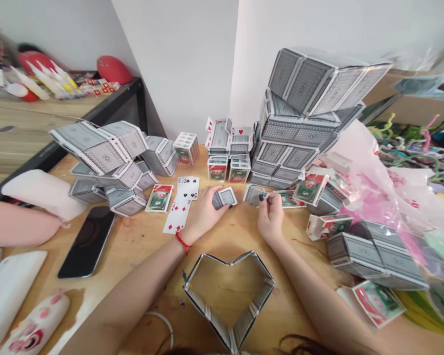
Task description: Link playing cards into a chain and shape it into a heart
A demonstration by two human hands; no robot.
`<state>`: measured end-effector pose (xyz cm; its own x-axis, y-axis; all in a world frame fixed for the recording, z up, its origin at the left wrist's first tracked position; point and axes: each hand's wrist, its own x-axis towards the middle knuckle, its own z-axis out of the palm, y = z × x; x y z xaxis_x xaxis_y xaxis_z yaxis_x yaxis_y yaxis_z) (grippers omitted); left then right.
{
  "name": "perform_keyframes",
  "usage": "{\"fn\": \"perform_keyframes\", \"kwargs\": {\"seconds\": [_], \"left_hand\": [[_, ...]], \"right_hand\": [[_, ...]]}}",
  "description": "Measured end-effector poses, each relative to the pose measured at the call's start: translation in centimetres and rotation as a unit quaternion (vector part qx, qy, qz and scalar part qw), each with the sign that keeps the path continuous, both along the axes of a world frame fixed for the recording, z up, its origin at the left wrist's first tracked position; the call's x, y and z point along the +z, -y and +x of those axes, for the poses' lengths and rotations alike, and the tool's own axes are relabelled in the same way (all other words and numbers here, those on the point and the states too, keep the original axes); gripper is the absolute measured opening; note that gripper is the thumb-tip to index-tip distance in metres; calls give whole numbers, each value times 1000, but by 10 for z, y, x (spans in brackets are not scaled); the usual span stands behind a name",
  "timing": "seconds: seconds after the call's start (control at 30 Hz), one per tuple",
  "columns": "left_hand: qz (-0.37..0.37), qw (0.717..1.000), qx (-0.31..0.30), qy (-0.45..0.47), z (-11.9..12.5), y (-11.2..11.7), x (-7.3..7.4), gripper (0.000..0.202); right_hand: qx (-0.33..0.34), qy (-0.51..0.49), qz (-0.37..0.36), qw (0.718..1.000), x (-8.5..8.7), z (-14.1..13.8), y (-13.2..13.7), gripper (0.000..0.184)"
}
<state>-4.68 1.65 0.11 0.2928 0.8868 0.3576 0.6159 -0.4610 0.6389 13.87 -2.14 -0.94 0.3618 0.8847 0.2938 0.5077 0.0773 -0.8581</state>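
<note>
My left hand (pixel 204 211), with a red string at the wrist, is closed on a small stack of grey-backed playing cards (pixel 225 197). My right hand (pixel 270 217) pinches another grey-backed card (pixel 254 194) just to the right of it. Both hands hover over the wooden table (pixel 140 246). A heart-shaped frame made of folded cards (pixel 229 301) lies on the table close to me, between my forearms. Face-up cards (pixel 183 202) lie left of my left hand.
Tall stacks of card blocks (pixel 303 113) stand at the back right, more blocks (pixel 103 153) at the left. Card boxes (pixel 227 167) sit by the wall. A black phone (pixel 87 241) lies left; pink plastic bag (pixel 373 172) right. Another person's arm (pixel 18 222) enters from the left.
</note>
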Motion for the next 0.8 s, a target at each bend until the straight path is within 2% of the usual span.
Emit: {"fn": "perform_keyframes", "kwargs": {"seconds": [0.13,0.23,0.4,0.47,0.67,0.8], "left_hand": [[-17,999,1,28,-1,0,1,42],[-21,999,-22,24,0,1,5,40],[-22,998,-66,-6,2,4,12,41],[-24,997,-76,-8,2,5,13,42],[-16,994,-109,-24,2,7,15,44],[-22,992,-116,-45,3,8,16,50]], "right_hand": [[67,-173,-48,981,0,-6,0,28],[116,-243,-69,961,3,-12,0,44],[183,-330,-63,924,2,-14,-1,42],[185,-337,-70,920,1,-12,-2,44],[148,-291,-101,940,0,-10,-6,42],[155,-289,-89,941,-1,-10,-6,44]]}}
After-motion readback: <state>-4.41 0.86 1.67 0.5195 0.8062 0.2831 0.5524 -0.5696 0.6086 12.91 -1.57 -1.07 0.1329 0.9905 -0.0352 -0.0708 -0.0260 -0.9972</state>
